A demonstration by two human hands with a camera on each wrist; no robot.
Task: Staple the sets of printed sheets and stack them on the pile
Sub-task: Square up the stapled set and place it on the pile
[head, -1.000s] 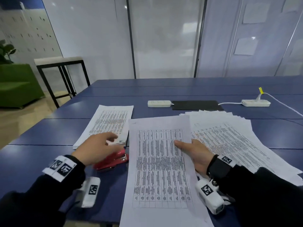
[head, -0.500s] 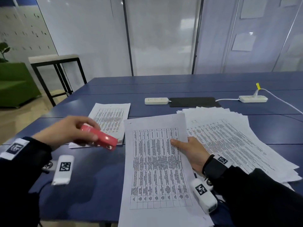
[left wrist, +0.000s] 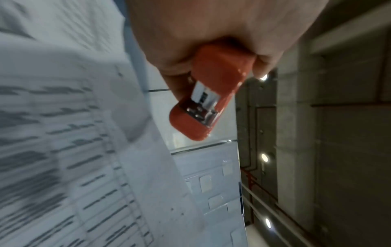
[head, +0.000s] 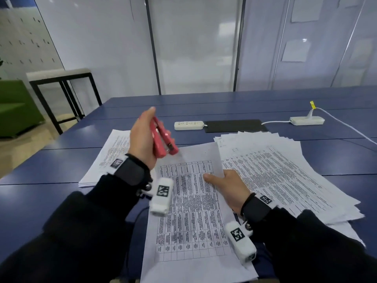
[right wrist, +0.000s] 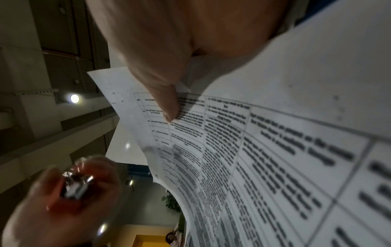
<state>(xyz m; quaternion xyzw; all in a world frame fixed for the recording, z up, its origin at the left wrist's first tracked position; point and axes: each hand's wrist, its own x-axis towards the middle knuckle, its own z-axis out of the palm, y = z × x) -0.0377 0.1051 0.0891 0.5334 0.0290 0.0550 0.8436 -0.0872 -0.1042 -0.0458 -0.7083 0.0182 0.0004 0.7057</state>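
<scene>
Stapler [head: 163,139] gripped in left hand [head: 142,137], raised above sheet set's [head: 189,201] far left corner; right hand [head: 226,186] lies open, pinning it. Advise squaring edges, then stapling that corner.

looks like an office meeting room: long blue table [head: 265,103], frosted glass partition walls [head: 193,48], white power strips [head: 189,125] on the tabletop, spread of printed sheets [head: 275,170], and a green sofa [head: 16,107] out in the lounge bit

Left hand [left wrist: 211,30] grips a red stapler [left wrist: 207,93] beside printed sheets [left wrist: 74,150]
</scene>
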